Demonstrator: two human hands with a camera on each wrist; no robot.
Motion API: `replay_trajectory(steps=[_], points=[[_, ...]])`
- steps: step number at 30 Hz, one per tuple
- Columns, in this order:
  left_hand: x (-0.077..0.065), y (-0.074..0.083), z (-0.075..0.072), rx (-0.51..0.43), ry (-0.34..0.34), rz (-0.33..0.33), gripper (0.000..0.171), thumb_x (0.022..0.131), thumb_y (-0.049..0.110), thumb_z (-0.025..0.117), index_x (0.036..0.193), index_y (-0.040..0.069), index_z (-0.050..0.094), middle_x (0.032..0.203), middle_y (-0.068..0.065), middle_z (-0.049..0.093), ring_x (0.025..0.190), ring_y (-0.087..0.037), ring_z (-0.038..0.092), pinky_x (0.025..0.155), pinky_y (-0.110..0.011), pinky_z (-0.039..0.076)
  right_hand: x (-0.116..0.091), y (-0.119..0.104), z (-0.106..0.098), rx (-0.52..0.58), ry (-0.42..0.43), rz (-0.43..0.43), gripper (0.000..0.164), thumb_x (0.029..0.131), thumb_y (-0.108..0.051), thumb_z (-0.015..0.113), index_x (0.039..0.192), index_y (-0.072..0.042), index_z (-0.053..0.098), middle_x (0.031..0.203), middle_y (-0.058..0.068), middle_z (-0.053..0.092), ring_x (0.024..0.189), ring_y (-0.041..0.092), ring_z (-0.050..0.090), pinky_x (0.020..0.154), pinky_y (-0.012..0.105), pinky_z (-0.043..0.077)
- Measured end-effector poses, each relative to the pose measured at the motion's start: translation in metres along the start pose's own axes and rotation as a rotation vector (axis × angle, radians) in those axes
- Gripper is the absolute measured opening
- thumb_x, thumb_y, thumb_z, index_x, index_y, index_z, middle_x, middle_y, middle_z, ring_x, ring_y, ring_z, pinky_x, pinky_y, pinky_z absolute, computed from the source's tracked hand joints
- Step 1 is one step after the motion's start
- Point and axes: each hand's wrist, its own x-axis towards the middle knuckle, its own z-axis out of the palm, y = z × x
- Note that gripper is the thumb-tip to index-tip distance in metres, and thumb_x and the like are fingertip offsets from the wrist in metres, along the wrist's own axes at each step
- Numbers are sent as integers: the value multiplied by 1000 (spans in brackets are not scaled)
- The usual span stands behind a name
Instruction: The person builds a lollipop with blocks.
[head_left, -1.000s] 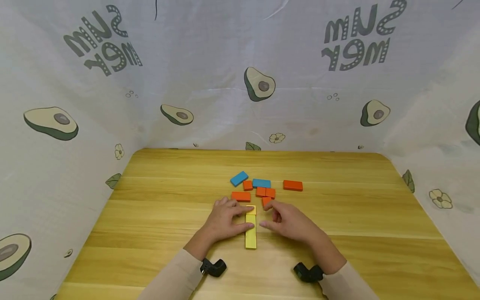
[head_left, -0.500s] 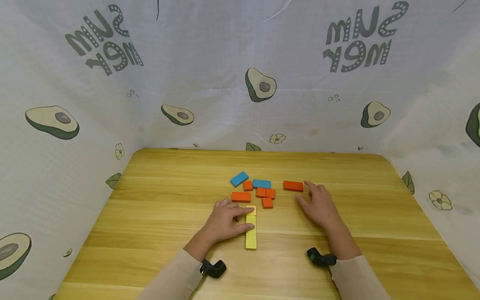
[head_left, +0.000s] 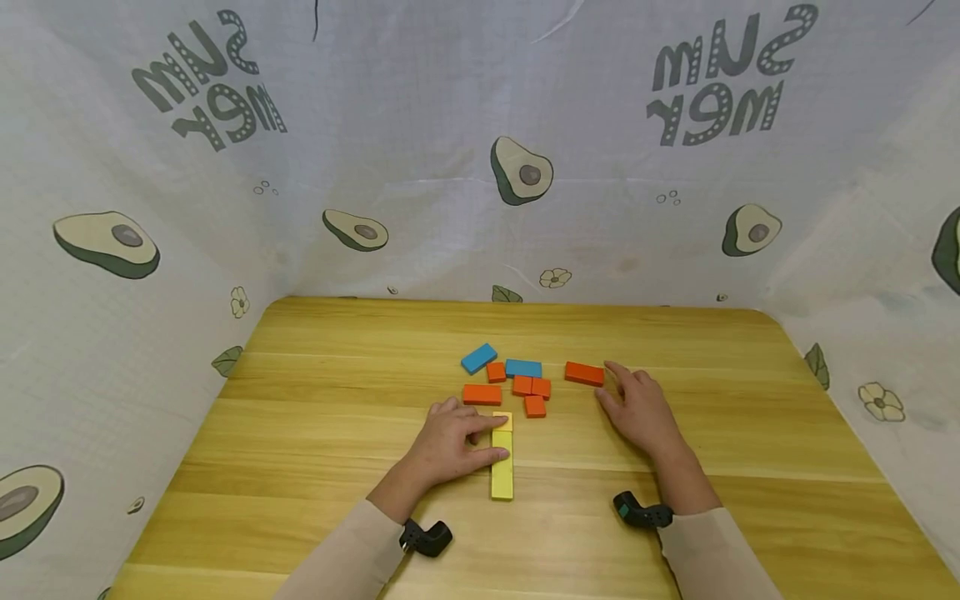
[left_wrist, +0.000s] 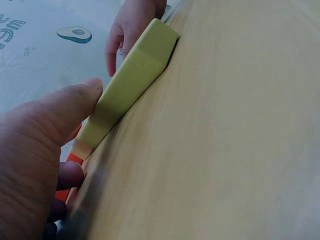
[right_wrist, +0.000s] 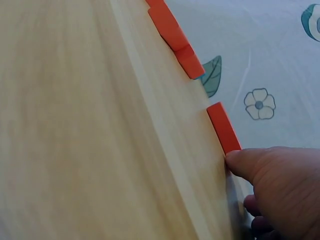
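Note:
My left hand lies over a column of two yellow blocks. Its index fingertip touches the small square orange-yellow block at the far end, and its thumb rests on the long yellow block. In the left wrist view the thumb tip meets the top edge of the long yellow block. My right hand is at the right end of a red rectangular block. Index fingertip and thumb stand apart at its two corners. The right wrist view shows the thumb against the near end of this red block.
Beyond the yellow column, a second red rectangular block lies near several small red squares, among them one red square. Two blue blocks lie farther back, one angled blue block and one straight blue block. A printed curtain borders the table.
My right hand has moved from beside the yellow column to the red block at the right. That red block has shifted slightly left and turned a little. The left hand stays in place.

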Motion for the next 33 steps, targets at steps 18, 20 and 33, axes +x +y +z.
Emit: replay_trajectory(steps=[18,20,33], points=[[-16,14,3,-57,-11,10,50,87,58,74,132,36,70,71,18,48,78,-5,36,81,-30,27,1,-1,4,-3,31,11,43,100,-31,65,133,-4,58,90,13,56,82,28,49,71,38,38],[-17,16,4,-58,-7,12,50,87,58,74,132,36,70,71,18,47,78,-5,35,81,-30,27,1,-1,5,15,34,19,42,101,-30,64,133,-3,59,89,12,55,80,27,48,70,37,37],[-19,15,4,-53,-10,10,49,85,56,77,130,35,72,71,17,50,78,-5,36,80,-30,27,-3,-37,-2,229,-64,-51,38,105,-30,59,135,-6,57,90,6,57,74,19,48,67,30,40]])
